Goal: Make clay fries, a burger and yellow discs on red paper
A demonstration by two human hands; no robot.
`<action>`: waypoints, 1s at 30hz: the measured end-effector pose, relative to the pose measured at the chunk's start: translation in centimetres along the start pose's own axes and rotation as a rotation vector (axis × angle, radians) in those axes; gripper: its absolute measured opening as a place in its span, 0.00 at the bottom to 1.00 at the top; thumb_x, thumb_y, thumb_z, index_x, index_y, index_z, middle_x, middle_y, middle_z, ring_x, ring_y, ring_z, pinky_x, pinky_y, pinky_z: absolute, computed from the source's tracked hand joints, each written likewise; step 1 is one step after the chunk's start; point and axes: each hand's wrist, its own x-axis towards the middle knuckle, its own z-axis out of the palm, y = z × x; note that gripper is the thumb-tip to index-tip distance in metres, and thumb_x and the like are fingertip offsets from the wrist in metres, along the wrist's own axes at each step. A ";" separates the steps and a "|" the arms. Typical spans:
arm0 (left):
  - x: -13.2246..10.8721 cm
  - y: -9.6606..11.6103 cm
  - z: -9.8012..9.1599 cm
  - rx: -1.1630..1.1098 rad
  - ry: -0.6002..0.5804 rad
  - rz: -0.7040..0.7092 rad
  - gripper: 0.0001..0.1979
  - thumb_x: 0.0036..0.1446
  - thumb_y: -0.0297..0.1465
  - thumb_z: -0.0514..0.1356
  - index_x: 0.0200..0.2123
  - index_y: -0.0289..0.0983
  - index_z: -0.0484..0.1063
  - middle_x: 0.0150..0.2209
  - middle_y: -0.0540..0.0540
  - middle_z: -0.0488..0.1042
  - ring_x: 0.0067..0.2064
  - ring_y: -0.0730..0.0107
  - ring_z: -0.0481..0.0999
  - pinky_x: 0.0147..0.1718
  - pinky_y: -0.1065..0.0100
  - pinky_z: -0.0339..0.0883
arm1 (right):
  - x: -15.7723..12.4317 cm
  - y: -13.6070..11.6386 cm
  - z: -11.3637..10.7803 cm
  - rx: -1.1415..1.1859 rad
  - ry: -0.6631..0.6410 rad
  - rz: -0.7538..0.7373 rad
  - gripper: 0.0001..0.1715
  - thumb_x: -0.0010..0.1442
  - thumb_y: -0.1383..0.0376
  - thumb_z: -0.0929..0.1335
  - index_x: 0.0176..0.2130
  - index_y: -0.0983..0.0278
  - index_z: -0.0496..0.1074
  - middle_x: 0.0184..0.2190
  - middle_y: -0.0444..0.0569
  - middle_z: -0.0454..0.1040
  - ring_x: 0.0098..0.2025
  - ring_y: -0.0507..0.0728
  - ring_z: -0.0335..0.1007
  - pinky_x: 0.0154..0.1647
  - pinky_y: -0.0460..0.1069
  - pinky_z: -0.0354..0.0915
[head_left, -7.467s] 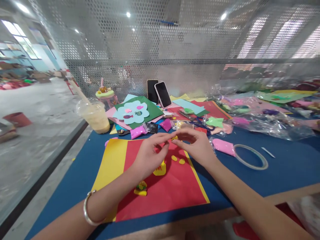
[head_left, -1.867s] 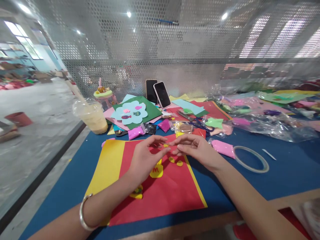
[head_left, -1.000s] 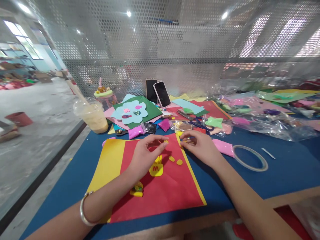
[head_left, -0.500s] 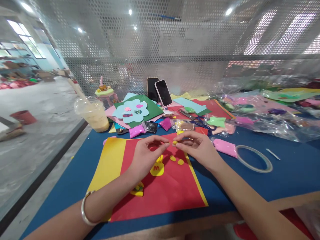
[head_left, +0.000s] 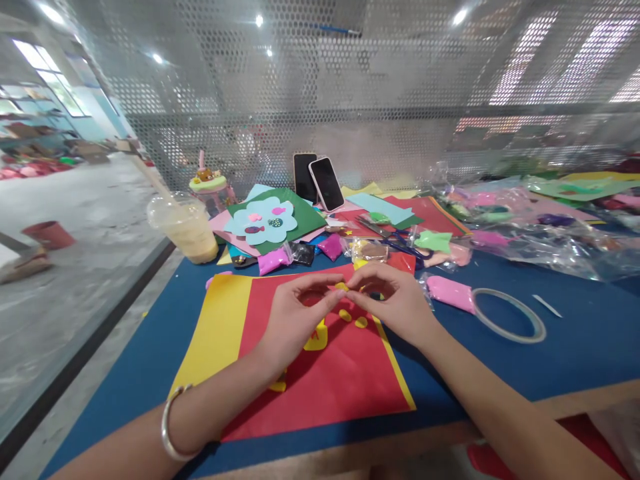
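Observation:
My left hand (head_left: pixel 303 310) and my right hand (head_left: pixel 393 297) meet over the upper part of a red paper sheet (head_left: pixel 340 380). Their fingertips are pinched together around a small piece of yellow clay (head_left: pixel 342 287), partly covered by the fingers. Just below lie two flattened yellow clay pieces, an oval one (head_left: pixel 345 315) and a rounder one (head_left: pixel 361 323). A yellow clay fries box (head_left: pixel 315 339) with a red letter is partly behind my left hand. Lower down, another yellow clay shape (head_left: pixel 278 386) is mostly hidden by my left forearm.
A yellow paper strip (head_left: pixel 213 327) borders the red sheet's left side. Behind are clay packets (head_left: pixel 274 261), scissors (head_left: pixel 405 245) and two phones (head_left: pixel 327 185). A drink cup (head_left: pixel 187 230) stands at the left table edge; a tape roll (head_left: pixel 510 316) lies right.
My hands have come together; the yellow clay piece that was in my right fingers is now between both hands' fingertips. My left hand covers more of the fries box.

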 end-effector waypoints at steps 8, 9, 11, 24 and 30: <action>-0.1 0.3 0.0 0.075 0.102 0.118 0.06 0.50 0.31 0.67 0.32 0.36 0.79 0.31 0.47 0.81 0.33 0.68 0.80 0.34 0.72 0.75 | 0.1 0.0 0.2 0.189 -0.063 0.188 0.13 0.50 0.59 0.75 0.36 0.61 0.75 0.34 0.47 0.78 0.34 0.55 0.77 0.35 0.48 0.72; -0.2 0.3 0.0 0.117 0.124 0.142 0.05 0.50 0.30 0.67 0.32 0.36 0.79 0.31 0.47 0.81 0.33 0.68 0.80 0.35 0.72 0.75 | 0.2 0.2 0.2 0.206 -0.066 0.234 0.14 0.50 0.58 0.75 0.36 0.61 0.76 0.33 0.47 0.79 0.34 0.56 0.77 0.35 0.49 0.73; -0.3 0.4 0.0 0.213 0.146 0.190 0.05 0.52 0.30 0.65 0.34 0.37 0.80 0.33 0.48 0.82 0.35 0.67 0.80 0.37 0.71 0.75 | 0.3 0.4 0.3 0.242 -0.057 0.297 0.15 0.49 0.56 0.75 0.35 0.62 0.77 0.31 0.48 0.80 0.34 0.58 0.78 0.35 0.50 0.73; 0.1 0.5 -0.7 0.553 0.122 0.636 0.04 0.56 0.27 0.63 0.35 0.39 0.79 0.33 0.48 0.81 0.34 0.68 0.79 0.35 0.69 0.75 | 0.4 0.0 0.9 0.667 -0.085 0.450 0.14 0.51 0.57 0.74 0.36 0.62 0.79 0.34 0.48 0.81 0.38 0.55 0.78 0.40 0.47 0.72; 1.7 0.2 -2.1 0.986 0.104 1.074 0.06 0.59 0.27 0.60 0.39 0.38 0.76 0.35 0.48 0.81 0.39 0.65 0.78 0.38 0.66 0.74 | 0.5 -0.8 0.5 0.936 -0.093 0.531 0.18 0.52 0.60 0.72 0.44 0.62 0.78 0.44 0.49 0.79 0.45 0.55 0.76 0.47 0.47 0.70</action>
